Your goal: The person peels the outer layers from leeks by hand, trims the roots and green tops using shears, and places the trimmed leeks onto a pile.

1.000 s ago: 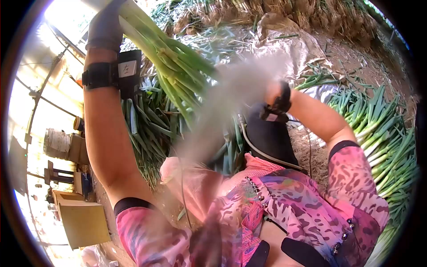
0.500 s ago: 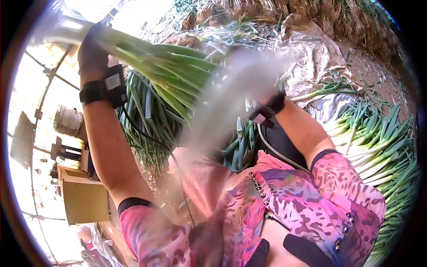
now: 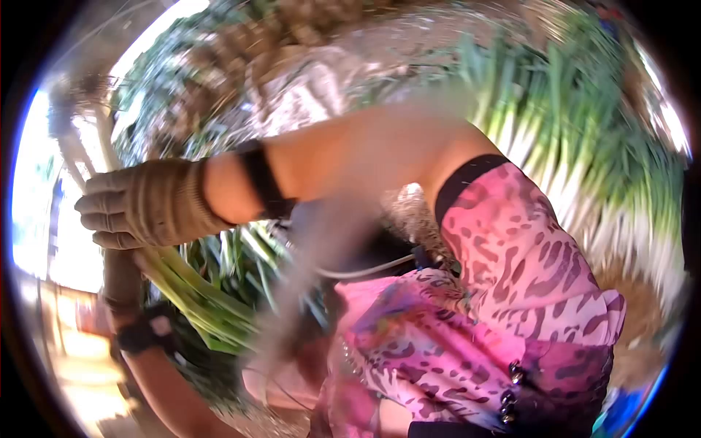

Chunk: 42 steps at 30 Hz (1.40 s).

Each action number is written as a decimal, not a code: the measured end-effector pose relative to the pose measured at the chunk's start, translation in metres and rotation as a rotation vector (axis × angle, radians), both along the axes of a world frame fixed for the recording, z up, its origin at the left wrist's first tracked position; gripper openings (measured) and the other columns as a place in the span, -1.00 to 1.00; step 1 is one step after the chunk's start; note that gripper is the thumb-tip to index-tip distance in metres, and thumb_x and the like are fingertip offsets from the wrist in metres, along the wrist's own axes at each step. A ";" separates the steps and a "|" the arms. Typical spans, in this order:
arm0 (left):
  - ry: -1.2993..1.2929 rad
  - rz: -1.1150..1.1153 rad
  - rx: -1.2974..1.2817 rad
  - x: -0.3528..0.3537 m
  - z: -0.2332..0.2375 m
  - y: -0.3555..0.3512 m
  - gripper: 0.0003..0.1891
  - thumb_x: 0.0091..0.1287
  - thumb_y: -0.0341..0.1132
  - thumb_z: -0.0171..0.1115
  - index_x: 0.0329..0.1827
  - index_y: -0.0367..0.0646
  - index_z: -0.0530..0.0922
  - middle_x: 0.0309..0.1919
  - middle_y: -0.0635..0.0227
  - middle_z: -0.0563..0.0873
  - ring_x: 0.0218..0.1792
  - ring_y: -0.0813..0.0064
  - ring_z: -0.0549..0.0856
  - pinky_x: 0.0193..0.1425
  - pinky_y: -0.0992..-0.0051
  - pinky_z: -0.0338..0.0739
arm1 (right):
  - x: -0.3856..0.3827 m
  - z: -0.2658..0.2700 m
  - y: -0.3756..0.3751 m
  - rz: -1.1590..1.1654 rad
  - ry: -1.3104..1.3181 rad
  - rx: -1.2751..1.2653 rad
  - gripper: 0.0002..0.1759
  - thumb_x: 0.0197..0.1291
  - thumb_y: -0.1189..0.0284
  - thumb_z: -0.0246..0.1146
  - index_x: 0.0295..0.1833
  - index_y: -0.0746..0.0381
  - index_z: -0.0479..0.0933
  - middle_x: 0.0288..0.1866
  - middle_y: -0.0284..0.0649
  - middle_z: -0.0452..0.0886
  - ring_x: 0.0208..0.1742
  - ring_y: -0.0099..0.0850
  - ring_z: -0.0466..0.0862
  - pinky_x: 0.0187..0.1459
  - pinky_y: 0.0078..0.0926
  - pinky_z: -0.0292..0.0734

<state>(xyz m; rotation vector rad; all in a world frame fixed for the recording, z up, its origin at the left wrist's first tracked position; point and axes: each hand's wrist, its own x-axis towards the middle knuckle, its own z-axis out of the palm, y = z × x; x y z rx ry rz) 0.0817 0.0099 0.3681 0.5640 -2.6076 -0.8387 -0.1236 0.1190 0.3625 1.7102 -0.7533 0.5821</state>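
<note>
A bundle of green onions (image 3: 201, 299) slants across the left side, pale root ends up at the top left and green leaves down toward my lap. My left hand (image 3: 123, 281), in a dark glove, grips it from below; its fingers are largely hidden behind the other hand. Reaching across from the right, my right hand (image 3: 150, 204) in a brown glove has its fingers closed together over the pale stalks, just above the left. Black straps circle both wrists. More green onion leaves (image 3: 270, 270) lie under and beside the bundle, by my legs.
A long row of green onions (image 3: 562, 124) lies on the ground at the right. Beyond my right arm are a pale crumpled cloth (image 3: 310, 91) and brown, rooty heaps (image 3: 255, 36). A blurred, see-through smear covers part of the middle.
My right hand has swung left across the view onto the stalks beside my left hand. The view has turned, so the onion row at the right shows higher up. My left hand sits lower in view.
</note>
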 end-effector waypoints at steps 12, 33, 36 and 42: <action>0.222 -0.372 -0.046 -0.233 -0.027 0.179 -0.35 0.26 -0.39 0.49 0.41 -0.32 0.44 0.24 0.11 0.65 0.31 0.33 0.59 0.34 0.40 0.51 | -0.271 -0.030 0.282 -0.467 -0.237 0.279 -0.81 0.13 0.34 0.37 -0.15 0.14 0.63 -0.25 -0.25 0.74 -0.20 -0.25 0.76 -0.19 -0.27 0.67; 0.024 0.218 1.007 -0.130 -0.173 0.026 -0.60 0.57 -0.24 0.13 0.39 -0.19 0.47 0.15 0.25 0.68 0.21 0.35 0.66 0.24 0.40 0.52 | -0.420 -0.358 0.505 -1.616 -2.175 0.403 -0.15 0.32 0.04 0.17 0.45 0.50 0.19 0.29 0.24 0.52 0.18 -0.08 0.62 0.20 -0.19 0.55; -0.014 0.234 1.004 -0.140 -0.183 0.021 -0.59 0.59 -0.24 0.09 0.42 -0.20 0.45 0.18 0.24 0.67 0.24 0.36 0.65 0.27 0.37 0.52 | -0.435 -0.366 0.582 -1.456 -1.955 0.831 -0.27 0.41 -0.06 0.07 0.33 0.39 0.35 0.02 0.11 0.58 -0.18 -0.25 0.66 -0.12 -0.34 0.61; -0.059 0.176 0.919 -0.142 -0.215 0.019 -0.58 0.60 -0.24 0.07 0.42 -0.25 0.43 0.24 0.24 0.64 0.25 0.36 0.65 0.27 0.35 0.54 | -0.383 -0.360 0.661 -1.742 -1.558 1.261 -0.65 0.47 0.31 0.04 0.23 0.24 0.45 -0.50 -0.20 0.56 -0.55 -0.41 0.57 -0.48 -0.55 0.54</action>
